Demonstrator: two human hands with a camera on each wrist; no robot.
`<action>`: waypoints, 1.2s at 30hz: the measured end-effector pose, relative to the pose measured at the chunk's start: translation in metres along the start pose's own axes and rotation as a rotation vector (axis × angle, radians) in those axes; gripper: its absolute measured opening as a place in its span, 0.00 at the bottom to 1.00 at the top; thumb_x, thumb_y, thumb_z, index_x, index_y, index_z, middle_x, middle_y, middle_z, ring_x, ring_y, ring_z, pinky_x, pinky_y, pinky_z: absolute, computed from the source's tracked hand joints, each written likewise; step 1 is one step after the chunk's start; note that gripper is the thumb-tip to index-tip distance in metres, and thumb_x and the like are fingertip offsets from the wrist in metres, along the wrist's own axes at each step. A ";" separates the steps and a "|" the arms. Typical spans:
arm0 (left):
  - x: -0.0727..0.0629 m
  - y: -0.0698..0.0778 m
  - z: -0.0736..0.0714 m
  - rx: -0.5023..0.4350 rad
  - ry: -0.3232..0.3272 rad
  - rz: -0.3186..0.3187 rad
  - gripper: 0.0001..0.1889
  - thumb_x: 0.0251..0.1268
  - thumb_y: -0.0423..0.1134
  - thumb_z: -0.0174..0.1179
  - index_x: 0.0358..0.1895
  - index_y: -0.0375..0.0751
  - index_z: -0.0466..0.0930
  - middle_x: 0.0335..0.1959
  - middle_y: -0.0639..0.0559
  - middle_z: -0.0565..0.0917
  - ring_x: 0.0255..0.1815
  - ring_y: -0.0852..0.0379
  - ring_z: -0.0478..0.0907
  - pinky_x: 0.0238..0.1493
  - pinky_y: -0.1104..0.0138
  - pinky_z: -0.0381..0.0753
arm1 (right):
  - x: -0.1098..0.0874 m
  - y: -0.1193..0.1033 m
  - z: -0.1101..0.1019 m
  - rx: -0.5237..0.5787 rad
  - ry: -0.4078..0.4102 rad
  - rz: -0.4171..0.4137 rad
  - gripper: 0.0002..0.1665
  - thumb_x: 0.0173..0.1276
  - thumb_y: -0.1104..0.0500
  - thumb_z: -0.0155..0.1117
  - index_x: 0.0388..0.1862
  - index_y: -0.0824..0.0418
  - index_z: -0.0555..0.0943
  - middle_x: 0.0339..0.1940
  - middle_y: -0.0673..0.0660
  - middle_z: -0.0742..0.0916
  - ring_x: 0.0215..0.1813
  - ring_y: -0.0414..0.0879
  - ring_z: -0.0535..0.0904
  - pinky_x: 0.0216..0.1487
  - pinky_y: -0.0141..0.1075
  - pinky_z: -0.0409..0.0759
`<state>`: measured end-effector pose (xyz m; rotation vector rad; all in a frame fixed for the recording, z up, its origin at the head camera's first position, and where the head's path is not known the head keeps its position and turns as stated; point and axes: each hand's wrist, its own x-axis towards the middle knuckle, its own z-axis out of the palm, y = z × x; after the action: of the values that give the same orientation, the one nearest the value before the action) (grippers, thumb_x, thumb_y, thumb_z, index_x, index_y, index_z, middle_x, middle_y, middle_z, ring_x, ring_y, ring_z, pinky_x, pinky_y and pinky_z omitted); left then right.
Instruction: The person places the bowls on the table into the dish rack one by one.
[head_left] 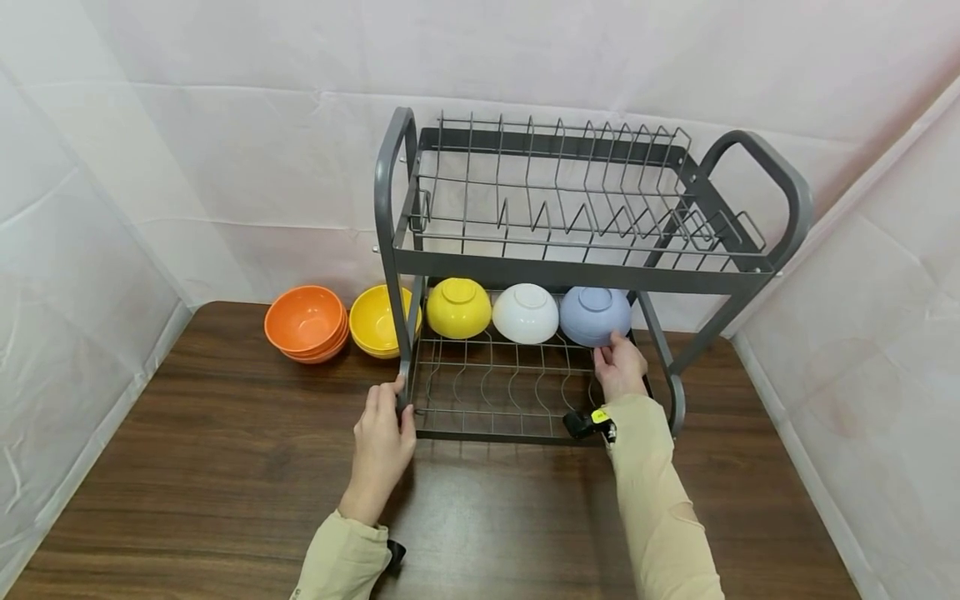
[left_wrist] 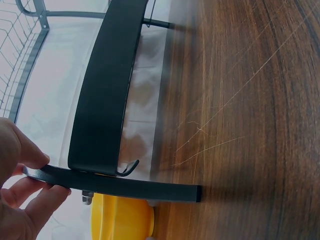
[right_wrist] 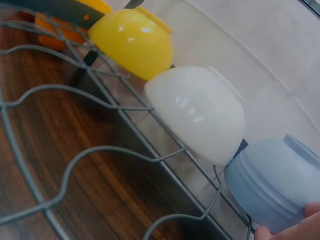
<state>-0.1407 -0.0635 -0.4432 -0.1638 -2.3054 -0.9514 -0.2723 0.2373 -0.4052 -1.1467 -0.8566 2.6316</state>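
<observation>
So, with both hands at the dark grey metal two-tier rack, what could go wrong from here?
First, the right hand holds the light-blue round bowl at its lower edge, so a sideways push might knock it into the white round bowl close beside it. Second, the left hand grips the dark grey rack; a pull could shift it and perhaps make both bowls slide.

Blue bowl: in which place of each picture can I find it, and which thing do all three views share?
Head: the blue bowl is right of centre, just right of the white bowl, held by the right hand.
Left wrist: not in this picture.
Right wrist: lower right corner, below and right of the white bowl.
Shared landmark: the dark grey rack.
</observation>
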 end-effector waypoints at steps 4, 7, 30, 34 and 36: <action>0.000 0.000 0.001 -0.002 0.002 0.001 0.17 0.50 0.22 0.60 0.45 0.30 0.71 0.37 0.38 0.74 0.32 0.42 0.78 0.27 0.52 0.77 | -0.007 0.001 0.002 -0.080 -0.002 -0.067 0.32 0.66 0.67 0.49 0.69 0.58 0.57 0.65 0.54 0.65 0.64 0.42 0.63 0.61 0.29 0.64; 0.000 0.001 0.001 -0.009 0.000 0.000 0.17 0.49 0.22 0.60 0.45 0.30 0.71 0.38 0.38 0.74 0.32 0.42 0.78 0.27 0.52 0.78 | -0.008 0.001 0.001 -0.151 -0.001 -0.104 0.32 0.67 0.66 0.48 0.69 0.59 0.56 0.68 0.54 0.63 0.66 0.42 0.62 0.61 0.29 0.64; 0.000 0.001 0.001 -0.019 -0.027 -0.020 0.16 0.51 0.22 0.60 0.45 0.29 0.70 0.39 0.38 0.75 0.33 0.42 0.78 0.28 0.52 0.78 | -0.025 0.004 -0.026 -0.433 -0.167 -0.218 0.40 0.68 0.65 0.45 0.73 0.58 0.40 0.72 0.56 0.50 0.70 0.44 0.50 0.65 0.29 0.58; 0.000 0.001 0.000 -0.015 -0.020 -0.024 0.16 0.50 0.22 0.60 0.44 0.29 0.70 0.39 0.38 0.75 0.32 0.42 0.78 0.28 0.52 0.78 | -0.039 0.003 -0.034 -0.454 -0.237 -0.247 0.39 0.68 0.65 0.45 0.73 0.60 0.40 0.73 0.57 0.47 0.71 0.45 0.48 0.66 0.32 0.56; 0.000 0.001 0.000 -0.014 -0.021 -0.025 0.16 0.50 0.22 0.60 0.43 0.29 0.70 0.39 0.38 0.75 0.32 0.42 0.78 0.28 0.52 0.78 | -0.050 0.001 -0.039 -0.485 -0.269 -0.266 0.38 0.68 0.65 0.45 0.72 0.63 0.42 0.72 0.58 0.50 0.69 0.44 0.52 0.66 0.33 0.57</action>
<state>-0.1402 -0.0627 -0.4426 -0.1524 -2.3255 -0.9834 -0.2098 0.2363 -0.3951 -0.6922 -1.6414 2.4529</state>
